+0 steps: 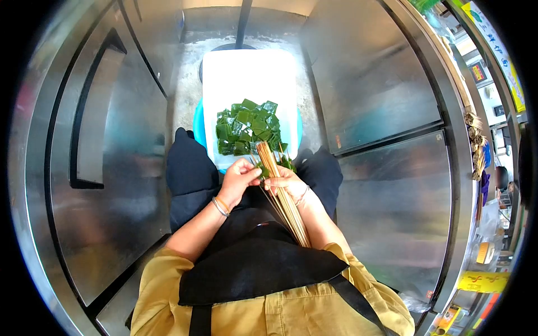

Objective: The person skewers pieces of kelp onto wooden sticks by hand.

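Through the head view I had both hands close together, just off the near edge of the white tray (249,73). My left hand (284,182) was gripping a bundle of thin wooden sticks (290,211), its fingers closed around them. The bundle ran at a slant, its upper ends by the tray's near edge and its lower ends against the left forearm, over the black apron (258,271). My right hand (242,178) had its grip closed in a pinch on a small green piece (261,171), right beside the sticks. I could not tell whether a stick already went through that piece. More green showed just beyond the left hand, with stick tips near it.

The pile of green squares (248,126), glossy and overlapping, lay in the near half of the tray, reaching towards its near right corner. The tray rested over a blue tub (199,124), which showed past its left and right edges. Knees in dark trousers (193,173) stood on both sides of the near edge, and metal cabinets (392,207) flanked the whole spot.
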{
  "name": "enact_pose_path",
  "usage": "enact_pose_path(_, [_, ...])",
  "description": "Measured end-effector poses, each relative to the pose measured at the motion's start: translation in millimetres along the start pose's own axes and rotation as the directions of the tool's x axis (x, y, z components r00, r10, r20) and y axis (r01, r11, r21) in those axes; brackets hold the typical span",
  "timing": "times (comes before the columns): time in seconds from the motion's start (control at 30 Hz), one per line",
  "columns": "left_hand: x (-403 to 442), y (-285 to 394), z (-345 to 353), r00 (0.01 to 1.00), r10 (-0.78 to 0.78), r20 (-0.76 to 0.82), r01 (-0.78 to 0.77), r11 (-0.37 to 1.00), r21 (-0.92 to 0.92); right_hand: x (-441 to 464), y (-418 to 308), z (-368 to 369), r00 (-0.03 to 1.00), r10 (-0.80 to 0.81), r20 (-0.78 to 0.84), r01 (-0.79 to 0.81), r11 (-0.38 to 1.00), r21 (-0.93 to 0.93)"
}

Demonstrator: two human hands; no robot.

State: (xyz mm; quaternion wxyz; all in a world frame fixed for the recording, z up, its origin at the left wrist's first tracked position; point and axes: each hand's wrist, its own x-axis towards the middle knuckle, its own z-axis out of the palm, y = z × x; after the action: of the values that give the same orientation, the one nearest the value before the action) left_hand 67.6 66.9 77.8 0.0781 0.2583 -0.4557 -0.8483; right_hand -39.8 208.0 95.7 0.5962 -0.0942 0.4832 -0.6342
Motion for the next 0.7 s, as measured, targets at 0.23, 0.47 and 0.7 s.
enact_pose_path(0.23, [-1, -7, 6, 0.998, -0.052, -0.027, 0.051, 0.998, -0.044, -6, -3, 4, 1.000, -0.007, -0.031, 0.008, 0.999, 0.036])
enact_pose_path(0.47, [11, -21, 11, 0.995, -0.056, -0.084, 0.066, 0.989, 0.130, -12, -2, 6, 0.987, -0.074, -0.141, 0.060, 0.993, -0.101])
enact_pose_path(0.7, [27, -38, 15, 0.959, 0.277, -0.053, -0.198, 0.797, 0.571, -30, -33, 25, 0.990, -0.079, 0.116, 0.056, 0.980, 0.190])
